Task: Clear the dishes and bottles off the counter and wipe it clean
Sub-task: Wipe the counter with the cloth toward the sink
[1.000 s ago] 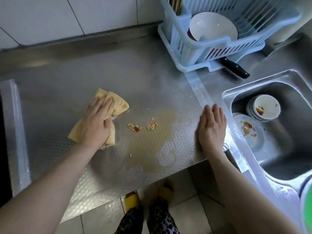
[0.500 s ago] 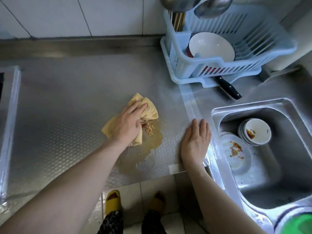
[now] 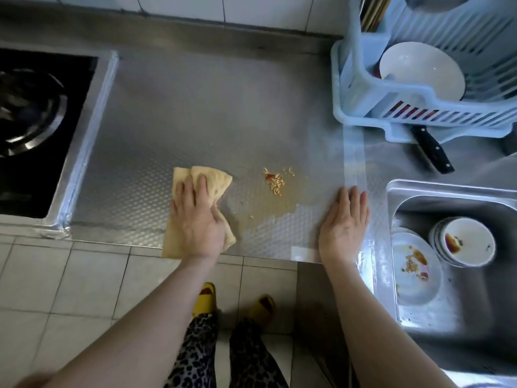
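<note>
The black gas stove (image 3: 30,127) at the far left is cut off by the picture's edge, and only part of its dark burner ring shows. The pale blue plastic dish rack (image 3: 363,88) at the far right runs out of view at the top and right; a white bowl (image 3: 422,70) leans inside it, and what stands behind the slats is hard to make out. A black-handled knife (image 3: 432,149) sticks out from under the rack, its blade hidden. The steel sink (image 3: 397,191) at the right is also cut off; in it lie a soiled white plate (image 3: 414,278) and a stack of small white bowls (image 3: 464,242) with red sauce.

The left hand (image 3: 200,219) presses flat, fingers fairly straight, on a folded yellow-tan cloth (image 3: 215,180) near the front edge of the embossed steel counter (image 3: 195,121); the cloth's near corner hangs just over that edge. The hand covers much of the cloth. To its right, apart from it, lie food crumbs with a red smear (image 3: 275,180) in a brownish wet film. The right hand (image 3: 345,228) lies open and flat on the counter, holding nothing, just beside the sink's rim, near the front edge.

The far and left parts of the counter, up to the raised strip by the stove, are bare metal.
</note>
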